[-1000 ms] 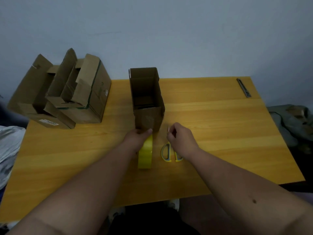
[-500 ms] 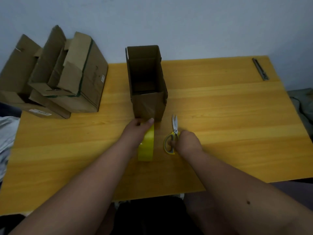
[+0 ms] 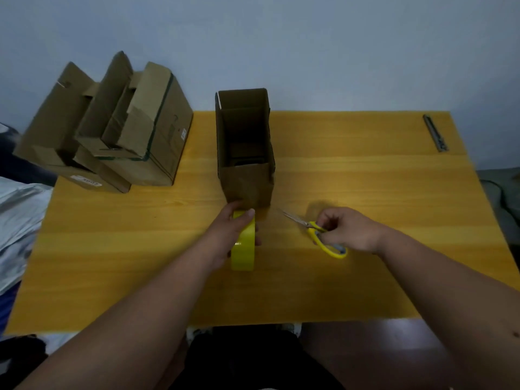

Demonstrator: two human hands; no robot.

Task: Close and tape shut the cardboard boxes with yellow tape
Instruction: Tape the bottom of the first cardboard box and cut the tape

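While our left hand (image 3: 230,235) grips the upright yellow tape roll (image 3: 243,249) beside the open brown cardboard box (image 3: 244,153), our right hand (image 3: 349,232) clasps yellow-handled scissors (image 3: 315,232) mid-worktop.

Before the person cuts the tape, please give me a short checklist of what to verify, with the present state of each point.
1. Left hand grips the yellow roll of tape: ok.
2. Right hand holds the yellow-handled scissors: ok.
3. Scissor blades point toward the tape: ok.
4. Tape strip stuck onto the tall brown cardboard box: cannot tell, the hand hides it.
5. Top flaps of this box closed: not ok, it stands open.
6. Box stands upright on the yellow wooden table: ok.
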